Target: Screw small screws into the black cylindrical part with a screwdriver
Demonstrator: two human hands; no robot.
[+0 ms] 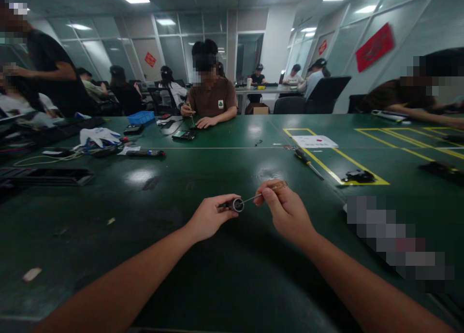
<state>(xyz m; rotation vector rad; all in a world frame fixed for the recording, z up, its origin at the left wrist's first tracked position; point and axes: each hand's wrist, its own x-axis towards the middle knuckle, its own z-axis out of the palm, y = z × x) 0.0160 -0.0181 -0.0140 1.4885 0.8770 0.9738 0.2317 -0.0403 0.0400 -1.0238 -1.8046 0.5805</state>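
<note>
Above the green table, my left hand [212,216] is closed around a small dark cylinder [238,205] with a pale metal ring at its open end, which faces right and toward me. My right hand [284,202] pinches a thin screwdriver [253,198] with an amber, see-through handle. Its metal shaft slants down to the left, and the tip meets the cylinder's open end. How deep the tip sits inside cannot be made out. The cylinder's far end is hidden by my left fingers.
A larger screwdriver [308,163] lies beyond my right hand, near small black parts [358,176] inside yellow tape. White gloves [98,137], a pen-like tool [145,153] and a blue basket [141,117] are at left. A person [212,94] works opposite. The table [174,284] has scattered scraps.
</note>
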